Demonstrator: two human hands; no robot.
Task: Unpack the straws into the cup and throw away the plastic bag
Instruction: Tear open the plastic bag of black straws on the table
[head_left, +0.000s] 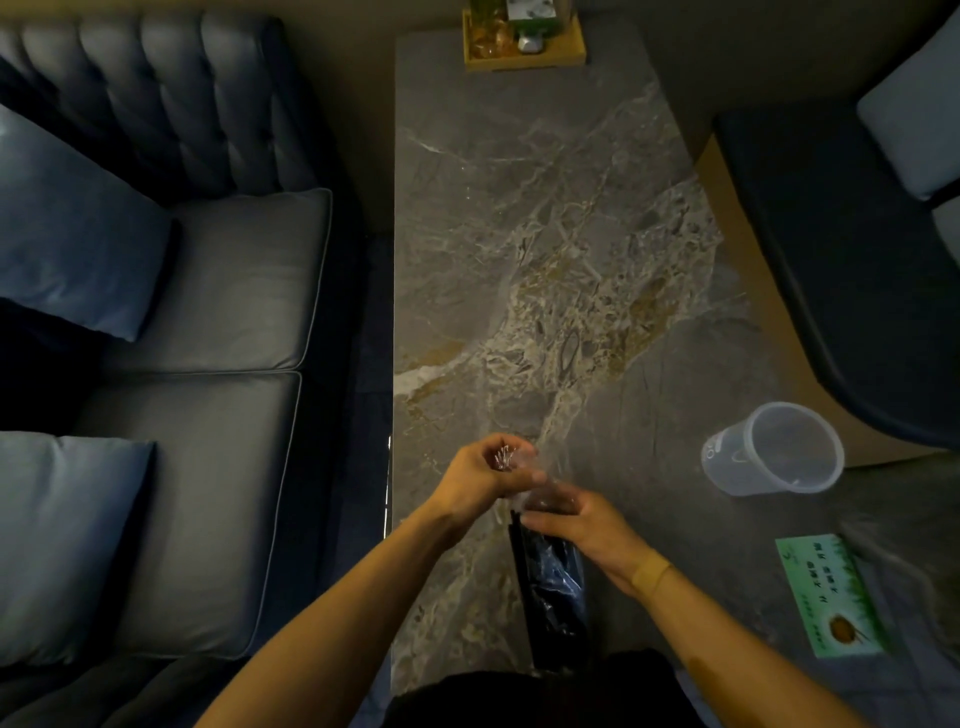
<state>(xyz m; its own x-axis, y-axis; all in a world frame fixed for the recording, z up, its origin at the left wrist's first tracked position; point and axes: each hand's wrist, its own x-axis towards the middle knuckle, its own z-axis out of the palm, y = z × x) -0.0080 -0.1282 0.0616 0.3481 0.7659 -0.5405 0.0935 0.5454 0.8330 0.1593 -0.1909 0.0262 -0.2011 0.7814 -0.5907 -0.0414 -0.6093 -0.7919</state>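
My left hand (480, 475) is curled into a fist around the crumpled clear top of the plastic bag (540, 491), while my right hand (582, 530) closes over the bag just below, pinching it near the ends of the black straws (550, 582). The straws hang down toward me inside the bag (dark and hard to count). The clear cup (774, 449) stands empty to my right on the marble table (545, 234), well apart from both hands.
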